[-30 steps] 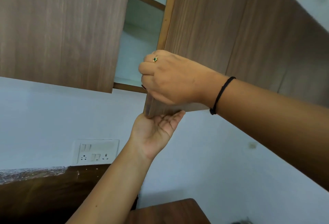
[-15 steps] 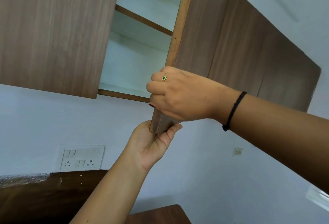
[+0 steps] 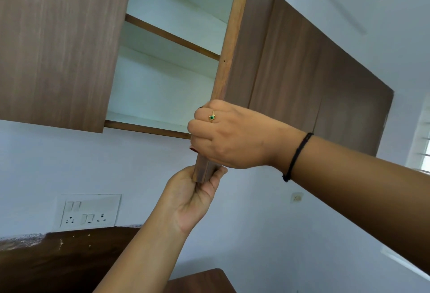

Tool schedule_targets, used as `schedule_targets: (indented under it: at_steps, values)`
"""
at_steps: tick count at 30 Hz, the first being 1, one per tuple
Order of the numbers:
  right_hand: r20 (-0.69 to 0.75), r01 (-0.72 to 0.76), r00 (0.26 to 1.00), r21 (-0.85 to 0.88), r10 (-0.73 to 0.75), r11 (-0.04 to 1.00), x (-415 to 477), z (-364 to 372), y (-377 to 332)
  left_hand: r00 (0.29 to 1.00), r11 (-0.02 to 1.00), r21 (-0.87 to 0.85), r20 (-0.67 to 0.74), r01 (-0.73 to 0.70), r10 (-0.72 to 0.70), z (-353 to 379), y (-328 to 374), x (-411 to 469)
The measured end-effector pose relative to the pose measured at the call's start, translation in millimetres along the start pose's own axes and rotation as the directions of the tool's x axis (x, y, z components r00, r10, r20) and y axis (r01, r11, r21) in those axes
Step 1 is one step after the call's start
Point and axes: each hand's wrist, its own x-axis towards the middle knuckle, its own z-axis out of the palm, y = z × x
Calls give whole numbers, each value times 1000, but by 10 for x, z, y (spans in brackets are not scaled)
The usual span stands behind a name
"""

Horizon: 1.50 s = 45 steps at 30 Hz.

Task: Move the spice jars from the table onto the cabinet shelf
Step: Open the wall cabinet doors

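A brown wood wall cabinet hangs overhead, and its door (image 3: 244, 43) stands swung open, seen almost edge-on. My right hand (image 3: 230, 136), with a green-stone ring, grips the door's free edge near its lower end. My left hand (image 3: 193, 197) holds the door's bottom corner from below. Inside, the pale lower shelf (image 3: 149, 119) and an upper shelf (image 3: 172, 36) show bare. No spice jars are in view, and only a corner of the brown table (image 3: 200, 281) shows at the bottom.
The closed left cabinet door (image 3: 58, 43) and further closed doors (image 3: 325, 87) flank the opening. A white switch-and-socket plate (image 3: 88, 211) sits on the wall below, above a dark wood panel (image 3: 58, 260). A window (image 3: 421, 150) is at the right edge.
The cabinet door has swung further open, exposing more of both shelves. Both hands stayed on its lower edge and moved with it.
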Motion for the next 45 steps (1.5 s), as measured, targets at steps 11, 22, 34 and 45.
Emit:
schedule_targets:
  at_steps: [11, 22, 34, 45]
  values:
    - [4, -6, 1000, -33, 6, 999, -635, -209, -45, 999, 1000, -24, -41, 19, -20, 182, -552, -13]
    - [34, -29, 999, -36, 30, 999, -1020, -280, -131, 998, 987, -149, 6, 56, -55, 266, -885, -56]
    - [181, -42, 982, -86, 57, 995, -1513, -502, -142, 987, 983, -88, 32, 162, -160, 326, -1225, 49]
    - [391, -82, 911, -144, 133, 986, -1930, -699, -217, 956, 949, -132, 104, 286, -273, 481, -1573, 116]
